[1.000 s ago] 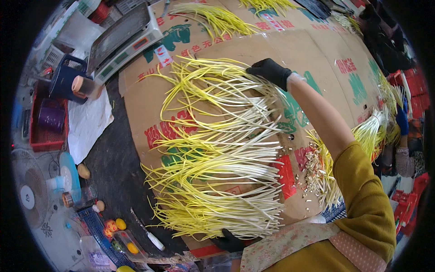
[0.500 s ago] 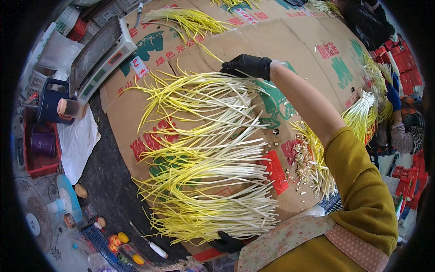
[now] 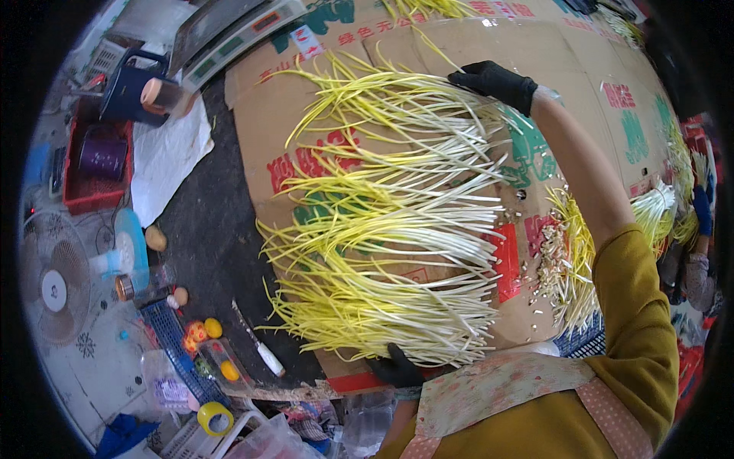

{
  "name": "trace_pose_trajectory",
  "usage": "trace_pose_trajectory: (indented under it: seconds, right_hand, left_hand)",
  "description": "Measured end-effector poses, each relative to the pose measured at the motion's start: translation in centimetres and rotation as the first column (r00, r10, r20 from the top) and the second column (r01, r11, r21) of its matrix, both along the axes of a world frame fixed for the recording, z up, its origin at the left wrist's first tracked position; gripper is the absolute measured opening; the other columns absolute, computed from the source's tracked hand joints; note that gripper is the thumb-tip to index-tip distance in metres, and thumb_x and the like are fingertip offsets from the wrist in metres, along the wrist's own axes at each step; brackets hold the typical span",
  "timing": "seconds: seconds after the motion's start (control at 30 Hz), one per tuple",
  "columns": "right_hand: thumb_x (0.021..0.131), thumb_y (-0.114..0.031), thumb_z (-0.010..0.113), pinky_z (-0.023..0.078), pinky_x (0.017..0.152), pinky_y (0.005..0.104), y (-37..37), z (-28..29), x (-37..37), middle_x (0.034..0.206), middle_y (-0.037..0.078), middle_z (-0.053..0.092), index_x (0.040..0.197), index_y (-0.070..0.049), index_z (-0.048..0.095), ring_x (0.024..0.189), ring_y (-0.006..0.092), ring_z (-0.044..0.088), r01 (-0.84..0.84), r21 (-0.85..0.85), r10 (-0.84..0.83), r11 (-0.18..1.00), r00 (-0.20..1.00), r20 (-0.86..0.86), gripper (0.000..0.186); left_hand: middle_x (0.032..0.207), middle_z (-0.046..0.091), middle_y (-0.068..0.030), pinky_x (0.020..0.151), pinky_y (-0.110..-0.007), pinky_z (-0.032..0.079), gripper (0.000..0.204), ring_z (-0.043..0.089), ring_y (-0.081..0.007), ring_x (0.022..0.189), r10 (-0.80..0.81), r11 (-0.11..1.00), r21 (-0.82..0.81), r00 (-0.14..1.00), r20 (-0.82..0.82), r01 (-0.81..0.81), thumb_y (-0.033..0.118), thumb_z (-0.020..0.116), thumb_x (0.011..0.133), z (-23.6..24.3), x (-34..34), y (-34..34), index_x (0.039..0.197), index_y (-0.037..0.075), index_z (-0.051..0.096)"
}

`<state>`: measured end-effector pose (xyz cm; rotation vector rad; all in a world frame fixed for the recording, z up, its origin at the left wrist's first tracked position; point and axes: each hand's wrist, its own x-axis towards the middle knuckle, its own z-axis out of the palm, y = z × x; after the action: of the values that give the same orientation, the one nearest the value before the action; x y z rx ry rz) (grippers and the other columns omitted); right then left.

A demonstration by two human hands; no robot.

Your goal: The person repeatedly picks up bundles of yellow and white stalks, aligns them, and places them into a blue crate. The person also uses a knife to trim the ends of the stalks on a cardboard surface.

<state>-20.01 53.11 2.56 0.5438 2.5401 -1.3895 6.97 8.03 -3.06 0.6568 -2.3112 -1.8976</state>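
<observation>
A wide, loose layer of yellow chives [image 3: 397, 229] lies across a cardboard sheet, white stems to the right and yellow leaves to the left. My right hand [image 3: 495, 83], in a black glove, rests at the far edge of the layer. Its fingers are stretched out along the outermost stems. At the near edge my left hand [image 3: 397, 367], also black-gloved, touches the stems with a finger or thumb sticking up; its other fingers are partly hidden. Beside the white ends lie a red patch [image 3: 506, 262] and a heap of trimmed stem bits [image 3: 552, 252].
A scale [image 3: 237, 38] stands at the far left. A white-handled knife [image 3: 264, 348] lies on the dark tabletop [image 3: 218, 252] near a blue basket [image 3: 172, 344]. To the right are a tied chive bundle [image 3: 656, 203] and another person's blue-gloved hand [image 3: 702, 206].
The view has shifted, so the whole scene sits higher and farther right. Both hands stay at the two edges of the chive layer, which looks slightly narrower between them.
</observation>
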Motion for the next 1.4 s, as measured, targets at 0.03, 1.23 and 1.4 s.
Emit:
trace_pose_trajectory:
  seconds: [0.03, 1.23, 1.4]
  right_hand:
    - [0.083, -0.045, 0.061, 0.046, 0.078, 0.0300, -0.2, -0.1, 0.1, 0.092, 0.011, 0.068, 0.104, 0.000, 0.066, 0.079, 0.0158, 0.059, -0.037, 0.040, 0.038, 0.999, 0.999, -0.026, 0.050]
    - [0.075, -0.055, 0.063, 0.048, 0.079, 0.0386, -18.5, -0.4, 15.6, 0.097, 0.022, 0.063, 0.105, -0.002, 0.063, 0.091, 0.0319, 0.061, -0.194, 0.170, 0.217, 0.966, 0.968, -0.128, 0.061]
    - [0.066, -0.059, 0.068, 0.048, 0.081, 0.0409, -24.9, 0.4, 17.8, 0.100, 0.023, 0.062, 0.116, -0.004, 0.058, 0.093, 0.0353, 0.060, -0.291, 0.122, 0.297, 0.949, 0.954, -0.038, 0.075]
  left_hand:
    - [0.128, 0.044, -0.0235, 0.097, -0.038, 0.038, 0.048, 0.047, -0.0303, 0.113, -0.025, 1.000, 0.016, 1.000, -0.011, 0.025, 0.011, 0.056, 0.089, 0.2, 0.0, 0.0, 0.128, -0.008, 0.035]
    - [0.103, 0.059, -0.0180, 0.086, -0.037, 0.044, 0.024, 0.056, -0.0312, 0.098, -0.657, 0.718, -0.253, 0.751, 0.063, 0.649, 0.008, 0.052, 0.089, 6.2, -0.4, -3.3, 0.110, -0.002, 0.056]
    - [0.105, 0.059, -0.0160, 0.085, -0.035, 0.045, 0.026, 0.057, -0.0236, 0.098, -0.452, 0.836, 0.306, 0.887, -0.088, 0.456, 0.008, 0.045, 0.094, 5.8, -2.2, -0.3, 0.113, -0.007, 0.053]
